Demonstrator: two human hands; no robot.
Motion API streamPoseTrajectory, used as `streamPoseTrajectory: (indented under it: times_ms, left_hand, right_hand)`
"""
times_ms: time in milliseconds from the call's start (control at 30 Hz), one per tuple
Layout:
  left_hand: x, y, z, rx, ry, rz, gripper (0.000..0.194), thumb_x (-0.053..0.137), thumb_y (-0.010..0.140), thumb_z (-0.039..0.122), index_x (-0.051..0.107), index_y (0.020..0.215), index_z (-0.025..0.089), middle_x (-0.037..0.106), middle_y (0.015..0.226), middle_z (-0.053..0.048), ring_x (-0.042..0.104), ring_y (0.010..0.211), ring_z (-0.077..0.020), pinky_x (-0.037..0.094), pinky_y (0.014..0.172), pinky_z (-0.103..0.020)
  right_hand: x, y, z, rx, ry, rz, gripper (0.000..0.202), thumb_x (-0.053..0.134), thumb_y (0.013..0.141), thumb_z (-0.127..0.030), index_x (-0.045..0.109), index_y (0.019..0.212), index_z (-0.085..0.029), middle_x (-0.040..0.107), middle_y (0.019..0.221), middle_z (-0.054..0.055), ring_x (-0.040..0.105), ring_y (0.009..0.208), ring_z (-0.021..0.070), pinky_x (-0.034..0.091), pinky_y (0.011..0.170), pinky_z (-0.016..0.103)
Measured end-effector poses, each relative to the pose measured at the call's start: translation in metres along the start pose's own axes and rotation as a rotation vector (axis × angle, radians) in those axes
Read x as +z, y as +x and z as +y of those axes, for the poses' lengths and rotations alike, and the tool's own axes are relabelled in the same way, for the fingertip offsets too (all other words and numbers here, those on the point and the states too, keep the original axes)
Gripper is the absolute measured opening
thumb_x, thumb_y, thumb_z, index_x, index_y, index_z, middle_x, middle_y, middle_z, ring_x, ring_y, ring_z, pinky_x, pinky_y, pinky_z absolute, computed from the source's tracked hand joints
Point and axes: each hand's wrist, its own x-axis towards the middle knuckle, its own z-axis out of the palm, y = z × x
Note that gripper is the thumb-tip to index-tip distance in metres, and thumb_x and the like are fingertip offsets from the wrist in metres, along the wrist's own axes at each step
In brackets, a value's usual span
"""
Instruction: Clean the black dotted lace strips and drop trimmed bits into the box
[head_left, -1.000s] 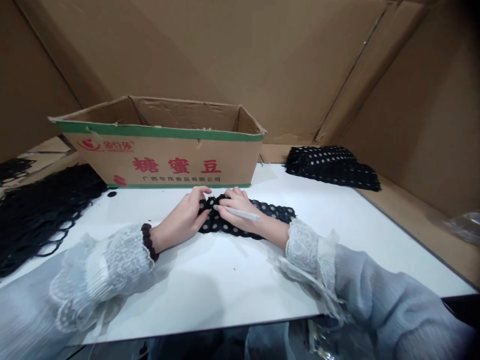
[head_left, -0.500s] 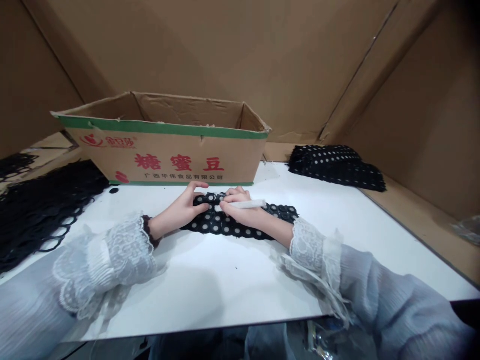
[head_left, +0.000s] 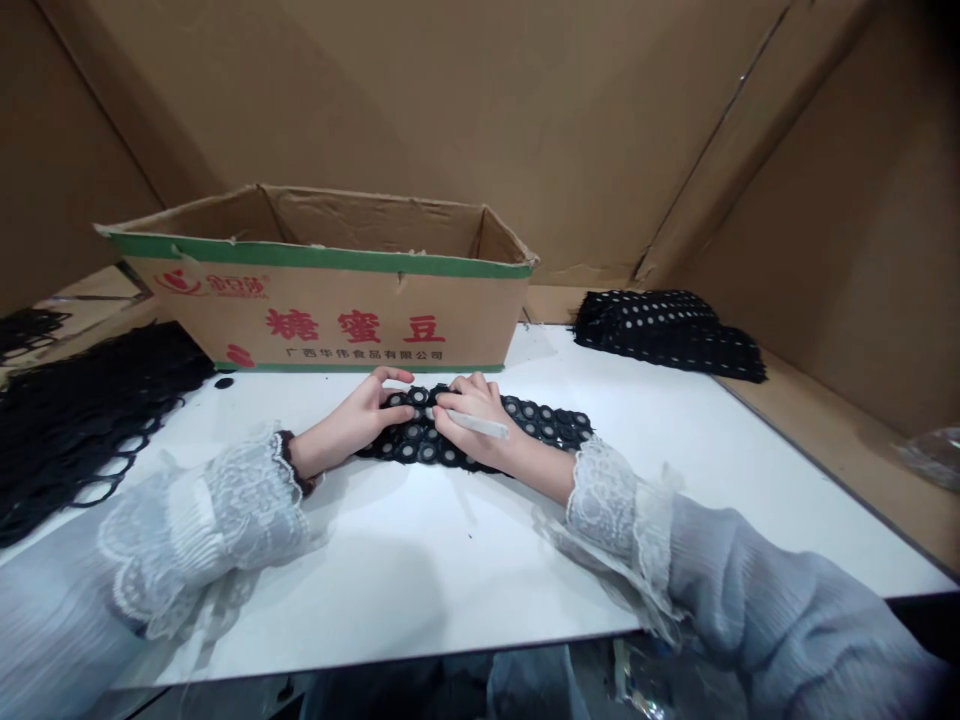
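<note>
A black openwork fabric strip (head_left: 551, 424) with rows of pale round dots lies flat on the white table, under both my hands. My left hand (head_left: 355, 418) grips its left end, thumb pressing on top and index finger stretched apart along the far edge; its other fingers are hidden. In my right hand (head_left: 471, 415) a slim white pen-like tool (head_left: 480, 425) is pinched, its back end pointing right. The tool's tip is down at the strip near my left thumb, too small to make out. The right hand's side rests on the strip.
Behind my hands stands an open cardboard box (head_left: 322, 310) with a green rim and red lettering. Black looped fabric (head_left: 97, 415) is heaped at the left, and a folded stack of dotted black strips (head_left: 667, 333) lies at the back right. Cardboard walls (head_left: 465, 110) enclose the table.
The white tool has tilted, its back end now lower and closer to my right hand. That hand has shifted slightly left. My left hand keeps its place on the strip.
</note>
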Motion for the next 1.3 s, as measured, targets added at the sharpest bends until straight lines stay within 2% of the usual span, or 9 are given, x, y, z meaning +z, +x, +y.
streamPoseTrajectory:
  times_ms: [100,200,333,533,733,933,1067,1200,1300]
  left_hand:
    - [-0.004,0.001,0.000,-0.008,-0.058,-0.015,0.044,0.060,0.073,0.028,0.040,0.111,0.023,0.060,0.090,-0.001,0.057,0.080,-0.0159,0.042,0.071,-0.028]
    - [-0.007,0.001,0.001,0.022,0.019,-0.056,0.042,0.058,0.075,0.031,0.038,0.112,0.023,0.059,0.093,-0.002,0.057,0.083,-0.0166,0.043,0.073,-0.029]
    - [-0.007,-0.001,-0.001,0.176,0.326,-0.114,0.050,0.057,0.075,0.031,0.033,0.118,0.023,0.055,0.104,-0.005,0.054,0.093,-0.0195,0.043,0.079,-0.032]
    - [-0.002,-0.009,0.002,0.447,0.845,-0.027,0.050,0.046,0.080,0.026,0.031,0.127,0.017,0.045,0.126,-0.012,0.043,0.112,-0.0271,0.035,0.093,-0.040]
    - [0.002,-0.011,0.006,0.626,1.110,-0.069,0.047,0.036,0.084,0.017,0.033,0.131,0.010,0.056,0.114,-0.014,0.052,0.097,-0.0261,0.032,0.093,-0.043]
    - [0.005,-0.011,0.001,0.610,1.076,-0.023,0.047,0.038,0.082,0.016,0.036,0.128,0.009,0.052,0.119,-0.017,0.052,0.096,-0.0274,0.034,0.089,-0.044]
    - [0.006,-0.013,0.004,0.441,0.836,0.023,0.044,0.035,0.085,0.022,0.031,0.129,0.015,0.053,0.116,-0.013,0.053,0.097,-0.0242,0.037,0.088,-0.039]
    - [0.001,-0.014,0.008,0.287,0.491,-0.094,0.043,0.040,0.085,0.027,0.029,0.126,0.021,0.052,0.111,-0.007,0.052,0.100,-0.0198,0.041,0.086,-0.032]
    - [-0.003,-0.013,0.009,0.250,0.400,-0.178,0.051,0.048,0.079,0.025,0.028,0.126,0.022,0.052,0.110,-0.006,0.052,0.100,-0.0187,0.043,0.084,-0.030]
  right_hand:
    - [-0.001,0.001,-0.002,-0.003,-0.013,0.018,0.028,0.040,0.088,-0.033,0.055,0.068,-0.018,0.051,0.084,0.003,0.038,0.090,0.0191,0.029,0.077,0.034]
    - [0.002,0.003,-0.001,0.015,0.052,0.023,0.029,0.040,0.087,-0.033,0.056,0.068,-0.019,0.052,0.083,0.003,0.038,0.090,0.0187,0.030,0.078,0.034]
    - [0.005,0.006,0.003,0.080,0.170,0.004,0.030,0.044,0.085,-0.036,0.059,0.066,-0.019,0.054,0.085,0.003,0.040,0.092,0.0195,0.030,0.081,0.036]
    - [-0.005,0.005,0.004,-0.025,0.314,-0.074,0.029,0.046,0.081,-0.027,0.055,0.056,-0.017,0.055,0.082,0.003,0.050,0.083,0.0161,0.034,0.083,0.034]
    - [-0.004,0.005,0.008,-0.035,0.382,-0.092,0.027,0.047,0.077,-0.021,0.055,0.052,-0.018,0.060,0.094,0.002,0.050,0.096,0.0185,0.032,0.090,0.035]
    - [-0.005,0.006,0.008,-0.062,0.321,-0.159,0.031,0.044,0.079,-0.028,0.055,0.052,-0.019,0.057,0.086,0.003,0.049,0.091,0.0195,0.030,0.089,0.039]
    - [-0.010,0.004,0.002,-0.044,0.287,-0.172,0.030,0.042,0.080,-0.028,0.051,0.053,-0.018,0.050,0.072,0.002,0.047,0.086,0.0193,0.032,0.086,0.038]
    - [-0.014,0.003,-0.002,-0.021,0.352,-0.183,0.029,0.041,0.079,-0.024,0.045,0.051,-0.019,0.044,0.062,0.000,0.045,0.075,0.0171,0.035,0.079,0.033]
    - [-0.012,0.003,-0.002,-0.030,0.391,-0.177,0.029,0.040,0.078,-0.022,0.040,0.049,-0.019,0.044,0.058,0.000,0.045,0.078,0.0175,0.033,0.082,0.033]
